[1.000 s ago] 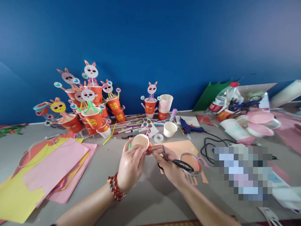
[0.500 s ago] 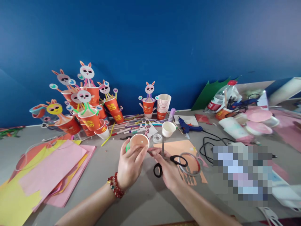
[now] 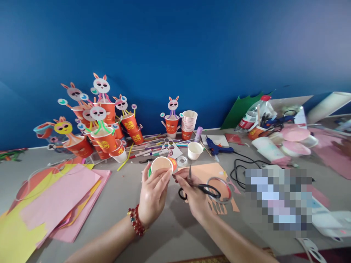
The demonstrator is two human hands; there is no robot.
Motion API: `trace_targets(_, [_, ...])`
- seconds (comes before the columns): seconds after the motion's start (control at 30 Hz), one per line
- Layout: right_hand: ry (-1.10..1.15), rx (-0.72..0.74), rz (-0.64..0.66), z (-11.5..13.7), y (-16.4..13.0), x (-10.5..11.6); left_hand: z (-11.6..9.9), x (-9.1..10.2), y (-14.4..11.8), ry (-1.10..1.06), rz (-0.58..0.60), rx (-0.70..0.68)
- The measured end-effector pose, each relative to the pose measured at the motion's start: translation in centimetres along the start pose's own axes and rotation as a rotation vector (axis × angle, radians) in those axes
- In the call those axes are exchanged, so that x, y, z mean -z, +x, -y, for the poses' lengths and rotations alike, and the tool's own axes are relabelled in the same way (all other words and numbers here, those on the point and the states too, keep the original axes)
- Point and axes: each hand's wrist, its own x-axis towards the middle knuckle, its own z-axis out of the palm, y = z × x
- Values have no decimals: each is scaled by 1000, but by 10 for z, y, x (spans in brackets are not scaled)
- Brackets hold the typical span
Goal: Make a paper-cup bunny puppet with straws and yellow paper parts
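Observation:
In the head view, my left hand point(image 3: 153, 197) is closed round a paper cup point(image 3: 161, 165), tilted so that its open mouth and a bit of its orange side show. My right hand point(image 3: 196, 201) has scissors point(image 3: 209, 190) tucked in it, blade pointing up and black handles sticking out. Its thumb and fingertips pinch together by the cup's rim, close to my left fingertips. Whatever small thing lies between them is too small to make out. Beneath the right hand lies a cut sheet of light orange paper point(image 3: 203, 171), with a tape ring point(image 3: 231, 193) on it.
Orange cups with rabbit figures point(image 3: 103, 141) stand at the back left, by stacked coloured paper point(image 3: 63, 204). Behind my hands are a white cup point(image 3: 195, 151), a small tape roll point(image 3: 182, 161) and stacked cups point(image 3: 189, 122). A blue glue gun point(image 3: 218, 147) trails a black cord point(image 3: 236, 164) rightward.
My right hand has turned slightly, and the scissors' handles have shifted with it. More of the cup's orange side shows beside its rim. The whole view has moved a little.

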Motion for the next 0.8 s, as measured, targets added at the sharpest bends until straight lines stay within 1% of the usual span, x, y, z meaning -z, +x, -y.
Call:
trace_targets(0.1, [275,-187,-86,-5,-2,-7,-1,0,1,21,-6,-43])
trace_targets(0.13, [317,-225,-92,-6,-2,-8,-1,0,2,21,-7,-52])
trace_targets(0.2, [316,-240,-96,-6,-1,-8,3,-3,2,-5,-1,-46])
trace_targets(0.27, [225,-190,-81,-4,1,-4,8,-6,1,-59,5,-1])
trace_targets(0.37, [-7,-79,2,5,3,3,13,-11,-1,-134,-22,73])
trace_targets(0.47, [-249,103,79,14,4,8,14,-13,-2,-150,-56,97])
trace_targets(0.53, [-383,249,105,17,4,9,12,-12,-2,-152,-89,118])
trace_targets(0.6, [-486,354,124,17,3,10,11,-11,0,-192,-119,159])
trace_targets(0.63, [-523,382,129,16,3,10,10,-10,1,-222,-122,187])
trace_targets(0.7, [-585,410,151,15,2,11,8,-7,4,-260,-93,242])
trace_targets(0.8, [-648,421,165,14,1,10,7,-5,6,-243,-50,278])
